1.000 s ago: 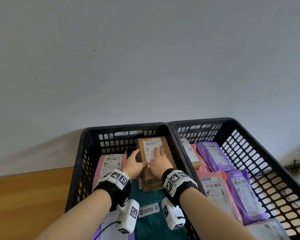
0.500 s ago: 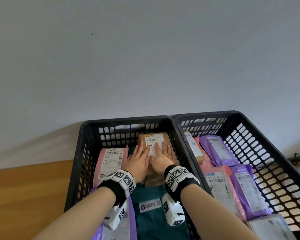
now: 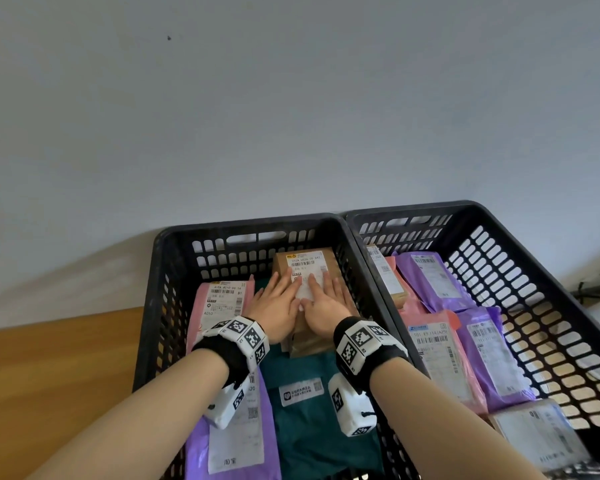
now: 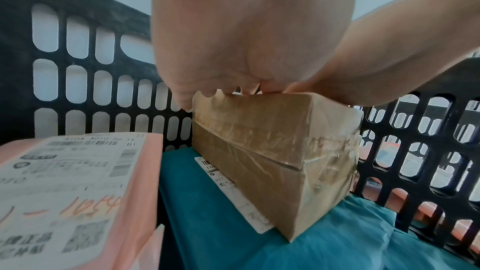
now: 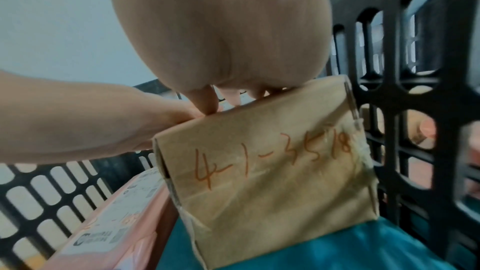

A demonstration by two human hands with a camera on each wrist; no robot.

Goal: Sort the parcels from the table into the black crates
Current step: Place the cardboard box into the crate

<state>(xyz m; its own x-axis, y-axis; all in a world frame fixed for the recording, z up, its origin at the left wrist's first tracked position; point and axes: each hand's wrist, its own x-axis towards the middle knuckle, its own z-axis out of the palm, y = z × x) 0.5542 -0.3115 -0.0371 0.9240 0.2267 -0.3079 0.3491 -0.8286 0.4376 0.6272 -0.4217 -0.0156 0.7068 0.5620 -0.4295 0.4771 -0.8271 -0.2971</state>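
Pressing flat on top of the brown box (image 5: 272, 182) marked "4-1-3518", right hand (image 5: 228, 34) beside left hand (image 5: 103, 118), teal parcel (image 5: 337, 249) beneath, crate wall (image 5: 415, 110) just right.

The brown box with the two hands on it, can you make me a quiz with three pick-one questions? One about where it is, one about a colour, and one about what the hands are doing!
1. Where is the brown box?
A. in the left crate
B. on the wooden table
C. in the right crate

2. What colour is the bag under the box?
A. yellow
B. teal
C. white

3. How are the left hand and right hand?
A. fists
B. pinching a bag
C. flat on the box top

Answers: A, the left crate's walls surround it; B, teal shows beneath it in the wrist views; C, straight fingers lie on its label.
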